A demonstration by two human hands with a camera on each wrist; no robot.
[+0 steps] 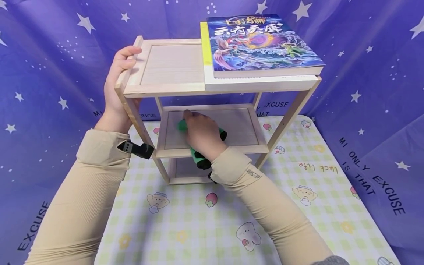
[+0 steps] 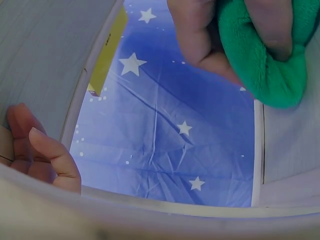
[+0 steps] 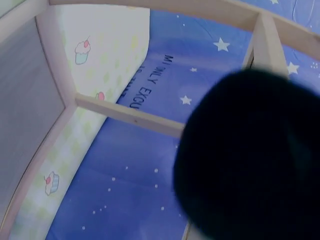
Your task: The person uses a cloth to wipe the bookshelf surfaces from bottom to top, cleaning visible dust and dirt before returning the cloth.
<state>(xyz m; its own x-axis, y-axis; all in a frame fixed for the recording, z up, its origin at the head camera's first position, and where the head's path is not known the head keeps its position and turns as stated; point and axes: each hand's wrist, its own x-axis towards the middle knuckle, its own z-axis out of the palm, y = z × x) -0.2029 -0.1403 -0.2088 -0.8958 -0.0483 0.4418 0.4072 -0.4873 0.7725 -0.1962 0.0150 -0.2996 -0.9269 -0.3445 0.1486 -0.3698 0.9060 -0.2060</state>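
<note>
1. A pale wooden rack with three tray-like tiers (image 1: 165,89) stands in the centre of the head view, on a worktop covered in white-and-green checked, cartoon-printed cloth (image 1: 195,228).
2. The framed top tier (image 1: 175,66) carries two books on its right half, at the upper right of centre: a blue illustrated paperback with white and gold lettering (image 1: 261,48) lies on a book with a bright yellow edge (image 1: 205,40). The tier's left half shows bare panel.
3. The framed middle tier (image 1: 238,121), at mid-frame, has the right hand (image 1: 205,134) over its panel. That hand's fingers grip a soft green plush cloth with black patches (image 2: 280,82).
4. The plush cloth shows on both sides of the hand, its lower end in front of the middle tier's front rail; whether it touches the panel cannot be told.
5. The bottom tier (image 1: 185,169) is partly hidden by the cloth and the right sleeve.
6. The left hand (image 1: 113,84), left of centre, clasps the left end of the top tier, fingers over its edge.
7. A purple-blue curtain with white stars (image 1: 364,22) fills the background.
</note>
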